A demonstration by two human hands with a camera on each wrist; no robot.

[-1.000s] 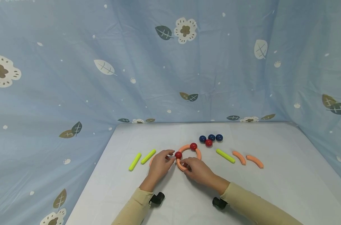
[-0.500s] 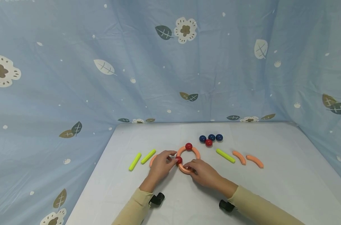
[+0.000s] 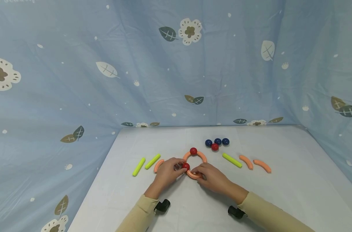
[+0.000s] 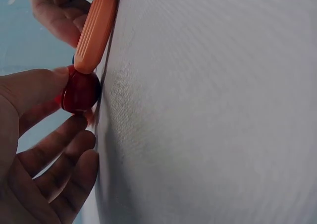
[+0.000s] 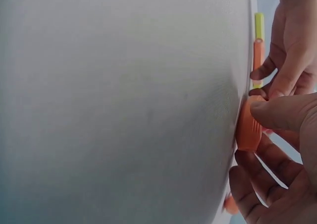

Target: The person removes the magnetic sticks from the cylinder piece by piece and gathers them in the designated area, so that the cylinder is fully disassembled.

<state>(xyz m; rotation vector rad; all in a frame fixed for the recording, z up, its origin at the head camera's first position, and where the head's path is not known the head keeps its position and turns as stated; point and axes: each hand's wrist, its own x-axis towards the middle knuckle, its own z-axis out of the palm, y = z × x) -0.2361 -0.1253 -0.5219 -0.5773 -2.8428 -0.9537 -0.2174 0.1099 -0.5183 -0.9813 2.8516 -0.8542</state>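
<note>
My left hand (image 3: 167,173) pinches a red ball (image 3: 186,166) between thumb and fingers. In the left wrist view this ball (image 4: 80,92) touches the end of a ridged orange curved stick (image 4: 96,33). My right hand (image 3: 213,179) pinches that same orange curved stick (image 3: 194,175) near its other end, thumb on its near side in the right wrist view. Beyond, another red ball (image 3: 193,151) joins two orange curved sticks, one left (image 3: 187,156) and one right (image 3: 202,157). Together they form a rough ring; its lower right part is hidden by my right hand.
Behind the ring lie several dark blue balls (image 3: 217,141) and a red ball (image 3: 215,147). Two yellow-green sticks (image 3: 139,167) and an orange curved stick (image 3: 158,166) lie left. A yellow-green stick (image 3: 232,160) and two orange curved sticks (image 3: 262,166) lie right. Curtain surrounds the white table (image 3: 176,212).
The ring has turned counterclockwise: its top ball has shifted left, its left ball toward me. My right hand has moved right and toward me with the orange stick; my left now pinches the red ball.
</note>
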